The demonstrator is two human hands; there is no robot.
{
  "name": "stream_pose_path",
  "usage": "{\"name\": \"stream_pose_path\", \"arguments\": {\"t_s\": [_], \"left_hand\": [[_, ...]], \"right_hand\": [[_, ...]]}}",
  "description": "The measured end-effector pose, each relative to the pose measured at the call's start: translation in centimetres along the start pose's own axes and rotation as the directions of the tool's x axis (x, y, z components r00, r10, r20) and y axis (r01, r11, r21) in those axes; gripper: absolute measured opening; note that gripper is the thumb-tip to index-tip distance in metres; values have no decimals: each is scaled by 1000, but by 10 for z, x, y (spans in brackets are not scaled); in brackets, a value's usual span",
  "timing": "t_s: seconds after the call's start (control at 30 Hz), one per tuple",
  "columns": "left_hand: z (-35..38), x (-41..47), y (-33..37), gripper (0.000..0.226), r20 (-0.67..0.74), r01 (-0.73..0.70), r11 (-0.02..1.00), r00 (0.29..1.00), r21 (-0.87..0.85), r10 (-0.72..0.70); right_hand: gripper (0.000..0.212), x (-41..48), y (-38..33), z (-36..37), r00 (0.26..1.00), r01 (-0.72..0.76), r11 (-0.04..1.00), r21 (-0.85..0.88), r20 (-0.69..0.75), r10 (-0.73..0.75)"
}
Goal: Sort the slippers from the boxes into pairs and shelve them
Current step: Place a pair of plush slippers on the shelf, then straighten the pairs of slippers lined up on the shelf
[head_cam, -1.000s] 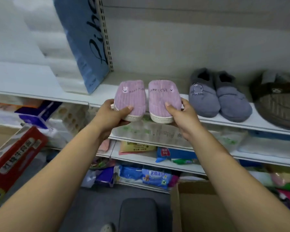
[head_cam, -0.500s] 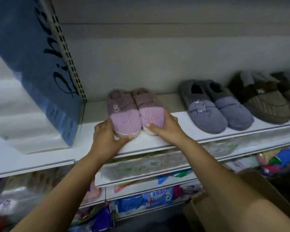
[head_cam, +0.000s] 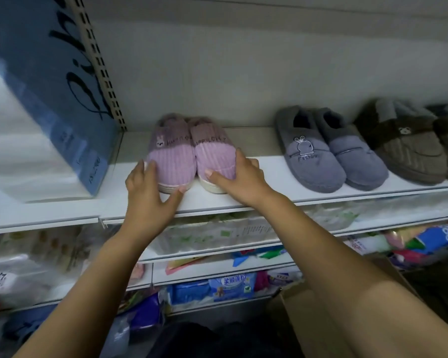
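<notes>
**Pink pair on shelf, both hands on the toes**

Hidden/unclear:
- heels of both pink slippers are blurred against the back wall
- left hand [head_cam: 146, 195] covers the outer toe edge of the left pink slipper [head_cam: 172, 156]: fingers wrap that side, thumb sits at the front of the sole
- right hand [head_cam: 239, 180] grips the right pink slipper [head_cam: 214, 153], thumb over the toe, fingers round the outer side, fingertips out of sight
- brown slippers [head_cam: 409, 148] are cut off by the right frame edge
- cardboard box [head_cam: 308, 319] is mostly behind the right forearm, contents not visible

Edges/room:
- the pink slippers stand upright on the shelf [head_cam: 269, 164], touching each other, toes near the front lip
- bare shelf runs left to the leaning blue box [head_cam: 44, 86]
- a clear gap on the right separates them from the grey slippers [head_cam: 318, 151]
- grey and brown pairs sit close together
</notes>
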State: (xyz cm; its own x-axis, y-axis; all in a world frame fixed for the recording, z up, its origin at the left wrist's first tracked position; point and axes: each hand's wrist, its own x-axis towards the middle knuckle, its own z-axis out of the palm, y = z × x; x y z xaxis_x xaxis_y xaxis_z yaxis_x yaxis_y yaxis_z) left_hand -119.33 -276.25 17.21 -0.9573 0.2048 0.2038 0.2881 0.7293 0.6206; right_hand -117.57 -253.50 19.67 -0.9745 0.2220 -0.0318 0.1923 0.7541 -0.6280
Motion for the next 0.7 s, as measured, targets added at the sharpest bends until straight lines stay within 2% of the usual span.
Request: {"name": "stream_pose_path", "arguments": {"t_s": [0.07,0.13,0.23,0.3,0.37,0.43,0.53,0.6,0.7], "left_hand": [[9,-10,18,69,-126,-36,999,991,21,38],[20,-18,44,62,-201,-149,988,968,30,152],[44,-20,88,57,-150,-317,948,939,-21,310],[62,-17,122,64,-42,-356,931,934,-85,353],[84,-12,157,77,95,-370,920,919,-131,383],[109,-2,186,92,224,-373,918,891,-135,395],[148,16,208,108,358,-351,932,862,-90,359],[166,25,206,108,368,-365,930,860,-43,354],[178,27,195,94,323,-450,893,847,16,422]], "right_hand": [[77,-4,2,-11,999,46,999,11,-19,-46],[62,-18,11,-31,986,127,989,71,-113,-119],[41,-46,41,-79,903,247,967,59,-377,-207],[35,-61,76,-113,842,219,975,-36,-497,-207],[45,-68,117,-144,830,56,995,-83,-550,-93],[61,-69,156,-167,840,-132,989,-59,-537,80],[87,-62,191,-180,881,-311,949,52,-360,308],[105,-54,201,-178,886,-372,924,83,-265,380],[108,-45,216,-169,874,-375,921,104,-290,389]]}}
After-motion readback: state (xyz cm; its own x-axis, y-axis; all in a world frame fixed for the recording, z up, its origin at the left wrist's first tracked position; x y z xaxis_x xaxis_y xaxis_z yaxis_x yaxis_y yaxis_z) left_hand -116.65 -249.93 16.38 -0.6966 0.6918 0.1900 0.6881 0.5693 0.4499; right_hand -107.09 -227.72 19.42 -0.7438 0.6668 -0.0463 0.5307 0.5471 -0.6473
